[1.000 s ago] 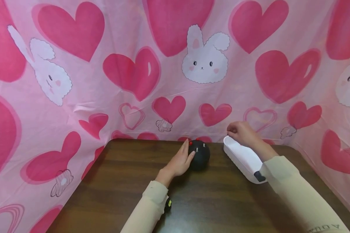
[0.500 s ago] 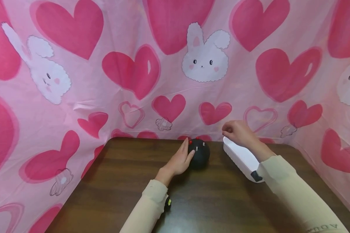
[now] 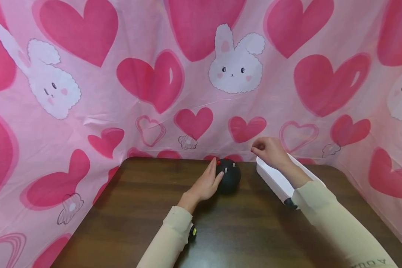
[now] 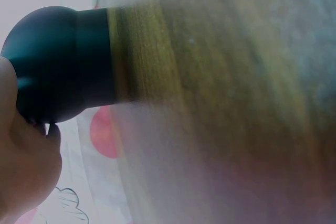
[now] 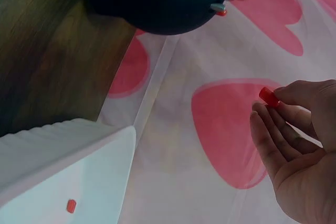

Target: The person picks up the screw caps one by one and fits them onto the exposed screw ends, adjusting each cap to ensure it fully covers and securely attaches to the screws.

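My left hand (image 3: 202, 186) holds the side of a black ball (image 3: 231, 181), thumb in front and fingers along its left. In the left wrist view the ball sits on a narrower cylindrical base (image 4: 97, 59). Small red and silver pegs (image 3: 226, 170) stick out of its top. My right hand (image 3: 271, 150) is raised right of the ball, over the far end of a long white tray (image 3: 273, 180). Between its thumb and forefinger it pinches a small red cylinder (image 5: 269, 97); the other fingers are loosely bent. Another small red piece (image 5: 71, 206) lies inside the tray.
Everything stands on a dark wooden table (image 3: 137, 208) near its far edge. A pink cloth (image 3: 194, 89) with hearts and rabbits hangs behind and at both sides. A dark part (image 3: 290, 203) shows at the tray's near end, partly behind the right sleeve (image 3: 331, 208).
My right hand has moved left from over the tray toward the ball, showing more of the tray's right rim. The left hand keeps its hold on the ball.
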`<action>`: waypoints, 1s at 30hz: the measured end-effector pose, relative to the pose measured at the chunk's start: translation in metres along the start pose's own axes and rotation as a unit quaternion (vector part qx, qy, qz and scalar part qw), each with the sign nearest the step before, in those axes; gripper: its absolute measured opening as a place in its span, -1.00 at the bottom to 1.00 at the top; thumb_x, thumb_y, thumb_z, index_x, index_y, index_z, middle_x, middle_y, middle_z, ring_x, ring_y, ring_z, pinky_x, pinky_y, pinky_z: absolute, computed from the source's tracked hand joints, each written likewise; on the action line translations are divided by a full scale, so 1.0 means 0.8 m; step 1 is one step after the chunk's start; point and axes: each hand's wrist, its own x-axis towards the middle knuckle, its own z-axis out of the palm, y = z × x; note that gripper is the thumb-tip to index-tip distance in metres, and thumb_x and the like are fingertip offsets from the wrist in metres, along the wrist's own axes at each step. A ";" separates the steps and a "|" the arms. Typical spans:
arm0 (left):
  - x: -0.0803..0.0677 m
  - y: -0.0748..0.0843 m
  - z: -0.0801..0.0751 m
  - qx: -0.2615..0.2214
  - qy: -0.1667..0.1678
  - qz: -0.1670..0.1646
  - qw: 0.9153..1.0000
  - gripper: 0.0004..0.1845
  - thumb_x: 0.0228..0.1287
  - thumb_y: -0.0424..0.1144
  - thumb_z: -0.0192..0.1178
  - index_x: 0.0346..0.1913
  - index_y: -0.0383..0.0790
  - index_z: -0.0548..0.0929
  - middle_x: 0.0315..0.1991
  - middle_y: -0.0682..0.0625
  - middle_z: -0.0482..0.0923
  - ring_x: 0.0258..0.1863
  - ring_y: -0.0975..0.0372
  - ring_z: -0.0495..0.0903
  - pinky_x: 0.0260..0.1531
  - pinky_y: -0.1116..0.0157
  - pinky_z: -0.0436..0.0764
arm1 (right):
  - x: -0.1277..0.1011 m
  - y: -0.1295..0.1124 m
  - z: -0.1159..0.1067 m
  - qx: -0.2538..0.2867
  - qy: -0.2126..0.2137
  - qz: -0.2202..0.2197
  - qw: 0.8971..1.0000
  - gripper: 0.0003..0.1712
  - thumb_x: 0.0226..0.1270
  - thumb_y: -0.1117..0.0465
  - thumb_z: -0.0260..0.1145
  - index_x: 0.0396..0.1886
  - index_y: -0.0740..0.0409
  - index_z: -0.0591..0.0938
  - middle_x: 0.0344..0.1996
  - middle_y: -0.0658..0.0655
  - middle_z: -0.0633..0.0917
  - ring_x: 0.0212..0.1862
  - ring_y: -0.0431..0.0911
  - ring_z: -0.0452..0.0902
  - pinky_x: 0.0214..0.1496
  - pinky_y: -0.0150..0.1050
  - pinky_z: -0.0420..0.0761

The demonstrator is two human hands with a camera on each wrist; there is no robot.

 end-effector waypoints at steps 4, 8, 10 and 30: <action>-0.001 0.000 0.000 -0.002 -0.001 -0.004 1.000 -0.16 0.63 0.19 -0.25 0.66 -0.22 -0.26 0.69 -0.06 -0.27 0.65 0.14 -0.15 0.57 0.14 -0.01 | -0.001 -0.006 0.002 0.012 0.008 0.012 1.000 -0.88 0.32 0.27 0.45 -0.21 0.23 0.81 -0.35 0.19 0.80 -0.32 0.04 0.71 -0.23 -0.06 0.77; -0.002 0.001 0.001 -0.003 -0.004 -0.004 1.000 -0.16 0.63 0.18 -0.24 0.66 -0.23 -0.26 0.69 -0.07 -0.27 0.65 0.13 -0.15 0.57 0.14 -0.01 | -0.003 -0.010 0.005 0.024 0.011 0.020 0.999 -0.87 0.33 0.27 0.46 -0.21 0.23 0.81 -0.34 0.18 0.80 -0.30 0.05 0.71 -0.23 -0.07 0.77; -0.002 0.001 0.000 -0.003 -0.005 -0.004 1.000 -0.16 0.63 0.19 -0.24 0.66 -0.22 -0.27 0.69 -0.07 -0.27 0.65 0.12 -0.15 0.57 0.13 0.00 | -0.003 -0.013 0.008 0.030 0.009 0.018 0.999 -0.87 0.32 0.27 0.45 -0.21 0.23 0.81 -0.34 0.19 0.80 -0.29 0.05 0.71 -0.21 -0.06 0.77; 0.000 0.001 0.000 0.002 0.002 0.000 1.000 -0.16 0.63 0.18 -0.23 0.66 -0.22 -0.25 0.69 -0.10 -0.25 0.65 0.14 -0.15 0.57 0.15 -0.01 | -0.006 -0.033 0.023 0.039 -0.019 -0.008 0.999 -0.90 0.31 0.29 0.45 -0.23 0.20 0.81 -0.34 0.14 0.80 -0.30 0.00 0.73 -0.17 -0.04 0.77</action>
